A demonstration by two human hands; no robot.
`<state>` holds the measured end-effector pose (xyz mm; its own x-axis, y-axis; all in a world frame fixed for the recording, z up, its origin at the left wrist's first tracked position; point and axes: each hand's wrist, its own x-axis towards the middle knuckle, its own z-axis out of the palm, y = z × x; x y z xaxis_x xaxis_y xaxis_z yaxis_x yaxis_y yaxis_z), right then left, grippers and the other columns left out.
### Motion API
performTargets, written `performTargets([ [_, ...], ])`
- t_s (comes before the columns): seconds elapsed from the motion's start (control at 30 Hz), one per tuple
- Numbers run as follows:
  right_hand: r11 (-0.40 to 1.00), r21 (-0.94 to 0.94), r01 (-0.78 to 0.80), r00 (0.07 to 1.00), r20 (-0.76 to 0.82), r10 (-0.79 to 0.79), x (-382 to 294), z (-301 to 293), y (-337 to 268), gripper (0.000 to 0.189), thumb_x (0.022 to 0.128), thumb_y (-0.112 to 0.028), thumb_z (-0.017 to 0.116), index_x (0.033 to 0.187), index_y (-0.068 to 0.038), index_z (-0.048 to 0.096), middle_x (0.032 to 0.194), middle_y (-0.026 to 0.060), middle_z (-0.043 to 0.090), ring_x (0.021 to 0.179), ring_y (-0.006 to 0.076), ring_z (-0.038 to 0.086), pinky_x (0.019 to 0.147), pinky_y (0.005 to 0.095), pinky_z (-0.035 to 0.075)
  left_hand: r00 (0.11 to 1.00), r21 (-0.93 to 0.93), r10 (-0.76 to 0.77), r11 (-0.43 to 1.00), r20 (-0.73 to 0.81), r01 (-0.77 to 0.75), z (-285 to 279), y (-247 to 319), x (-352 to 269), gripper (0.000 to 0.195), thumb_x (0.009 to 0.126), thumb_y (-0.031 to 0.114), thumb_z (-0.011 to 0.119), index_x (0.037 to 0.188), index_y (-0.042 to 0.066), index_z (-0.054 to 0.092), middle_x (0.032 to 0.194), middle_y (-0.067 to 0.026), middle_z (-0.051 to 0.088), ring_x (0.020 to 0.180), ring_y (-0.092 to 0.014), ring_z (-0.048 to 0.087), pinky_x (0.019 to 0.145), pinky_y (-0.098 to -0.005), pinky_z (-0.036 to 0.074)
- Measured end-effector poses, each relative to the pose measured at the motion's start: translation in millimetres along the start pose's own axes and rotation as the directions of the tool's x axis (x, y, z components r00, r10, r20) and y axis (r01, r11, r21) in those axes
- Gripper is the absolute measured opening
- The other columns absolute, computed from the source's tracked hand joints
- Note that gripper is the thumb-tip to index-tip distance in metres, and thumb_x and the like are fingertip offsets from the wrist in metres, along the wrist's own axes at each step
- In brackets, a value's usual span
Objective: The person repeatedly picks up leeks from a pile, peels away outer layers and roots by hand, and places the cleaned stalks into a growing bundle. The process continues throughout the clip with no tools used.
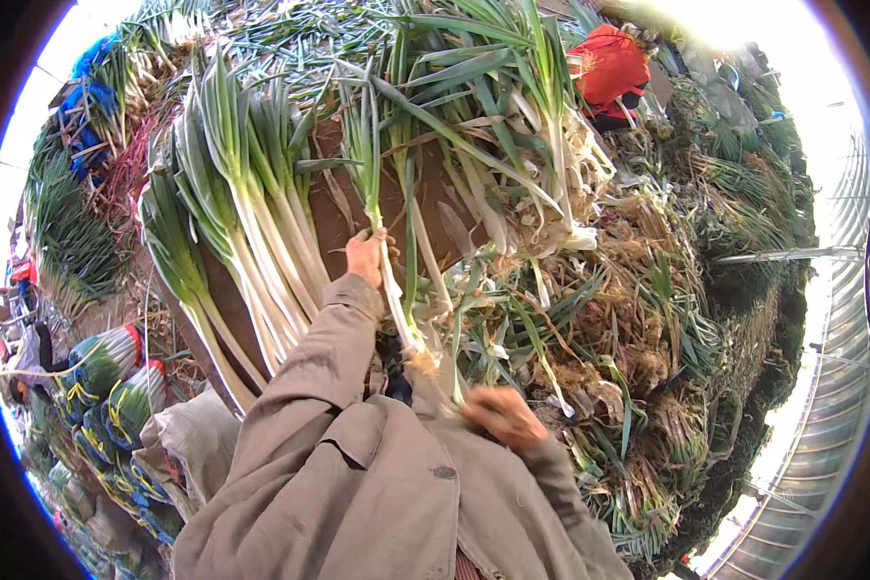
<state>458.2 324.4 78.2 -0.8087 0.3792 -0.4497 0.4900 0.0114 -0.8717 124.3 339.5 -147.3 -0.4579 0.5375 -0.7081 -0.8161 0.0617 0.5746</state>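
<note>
My left hand (pixel 368 257) is closed around the stem of a long green onion (pixel 390 279), its green leaves pointing away from me and its hairy root end towards me. Close to my body, my right hand (pixel 504 417) is curled and blurred, with a pale outer leaf strip (pixel 457 355) running to its fingers. To the left of my sleeve, several green onions with clean white stems (pixel 261 246) lie side by side on a brown board (pixel 333 203). On the right of the board is a heap of onions with dry skins and roots (pixel 544 167).
Loose leaves and rooty trimmings (pixel 609 348) pile up on the right. Tied onion bundles (pixel 116 399) stand at lower left by a pale cloth sack (pixel 196 442). A red bag or cloth (pixel 610 69) lies at far right, and a metal bar (pixel 776 255) juts in from the right.
</note>
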Motion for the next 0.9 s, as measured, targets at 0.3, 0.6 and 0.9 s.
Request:
performTargets([
  [0.3, 0.931, 0.339, -0.136, 0.726, -0.605, 0.326, -11, -46, 46, 0.025, 0.094, -0.017, 0.066, 0.114, -0.001, 0.065, 0.102, 0.0054, 0.067, 0.092, 0.0141, 0.062, 0.083, 0.0299, 0.05, 0.923, -0.351, -0.141, 0.896, 0.359, 0.274, -2, -2, -45, 0.027, 0.108, 0.027, 0.05, 0.119, 0.003, 0.058, 0.106, -0.0133, 0.066, 0.089, -0.026, 0.064, 0.075, -0.0416, 0.056],
  [0.6, 0.865, 0.478, -0.156, 0.966, -0.107, 0.234, 227, -7, 27, 0.037, 0.101, -0.037, 0.061, 0.112, -0.003, 0.067, 0.087, 0.0044, 0.065, 0.073, 0.0104, 0.06, 0.063, 0.0262, 0.05, 0.766, -0.34, -0.278, 0.772, 0.579, 0.537, -13, -32, -112, 0.037, 0.109, 0.037, 0.044, 0.132, 0.009, 0.054, 0.105, -0.0092, 0.062, 0.092, -0.027, 0.06, 0.081, -0.0422, 0.052],
  [0.9, 0.973, 0.212, -0.095, 0.876, -0.446, 0.183, 260, 53, 34, 0.029, 0.099, -0.026, 0.069, 0.092, 0.002, 0.064, 0.076, 0.0075, 0.063, 0.07, 0.014, 0.053, 0.064, 0.0321, 0.046, 0.938, 0.099, -0.292, 0.956, 0.186, 0.277, -39, 2, -87, 0.038, 0.106, 0.042, 0.05, 0.128, 0.013, 0.06, 0.11, -0.0058, 0.067, 0.102, -0.026, 0.065, 0.085, -0.0471, 0.057],
])
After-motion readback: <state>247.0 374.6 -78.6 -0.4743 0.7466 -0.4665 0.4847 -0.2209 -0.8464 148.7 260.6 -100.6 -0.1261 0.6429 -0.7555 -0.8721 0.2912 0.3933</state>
